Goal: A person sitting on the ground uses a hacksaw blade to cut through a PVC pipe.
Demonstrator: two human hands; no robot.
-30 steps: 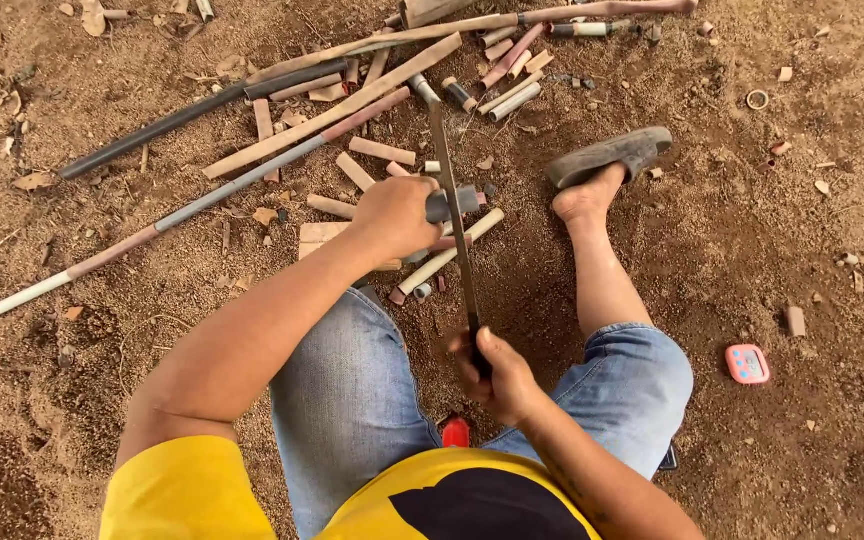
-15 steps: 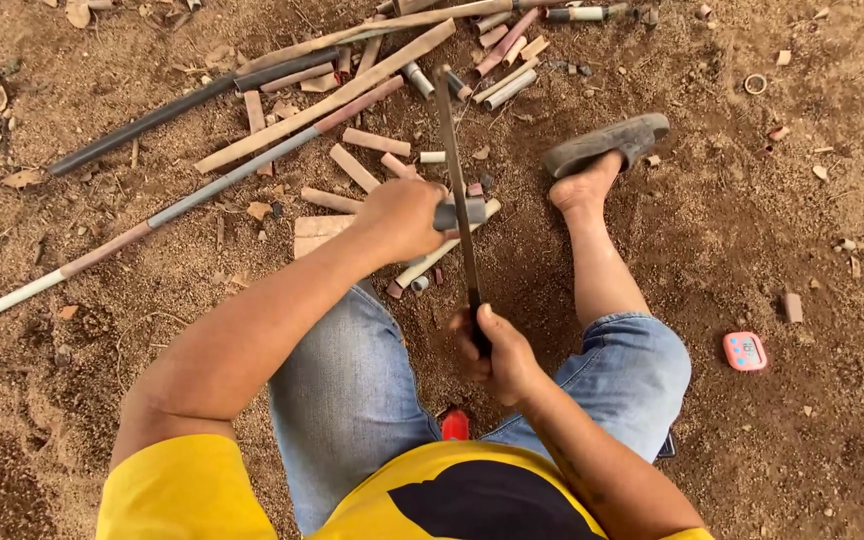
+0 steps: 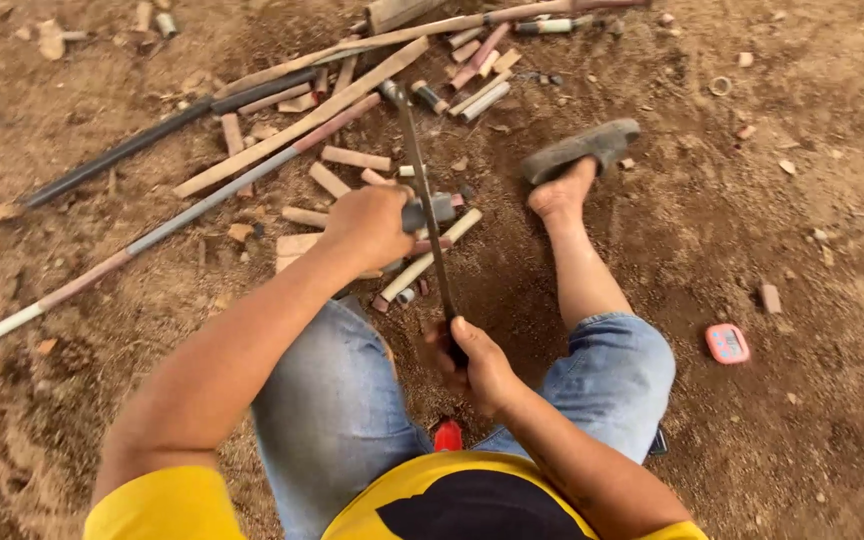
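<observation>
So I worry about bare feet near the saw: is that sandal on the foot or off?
Off. The grey sandal lies on the dirt, the bare foot resting against it.

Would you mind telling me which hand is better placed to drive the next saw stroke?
Probably the right hand: it grips the hacksaw handle, while the left hand holds the grey pipe piece under the blade.

You are sitting on bare, reddish-brown dirt ground [image 3: 772, 200], dry and lumpy, with small stones and wood chips lying scattered across it. Soft, even daylight is falling over everything, casting only faint shadows. No walls or furniture are showing; the earth is filling the whole view.
</observation>
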